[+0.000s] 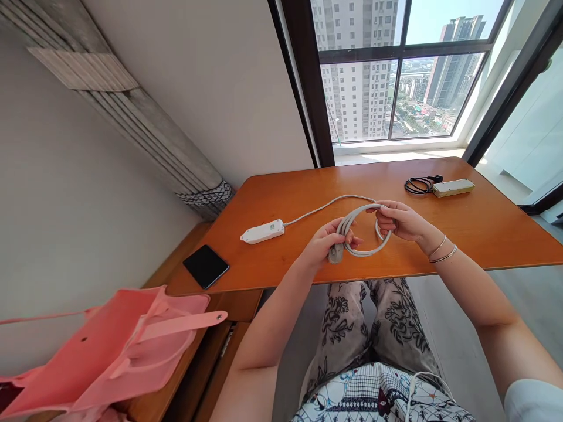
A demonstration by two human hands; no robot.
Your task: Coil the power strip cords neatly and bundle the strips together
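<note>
Gripping a coil of white cable (365,254) above the near edge of the wooden table (281,272), you pinch its gathered loops between the thumb and bent fingers of your left hand (329,237), a greyish plug (335,254) just below. Your right hand (402,221) pinches the coil's upper right side, its fingertips together on the cable. The loops could spring apart if your left pinch slackens, and a hard tug on the lead could drag the white power strip (264,231). The coil hangs between your two grips; beyond them its lead arcs leftward to that strip, lying left of your left hand. Farther off, past your right hand, a pale power strip (453,187) rests beside a looped black cord (417,185).
</note>
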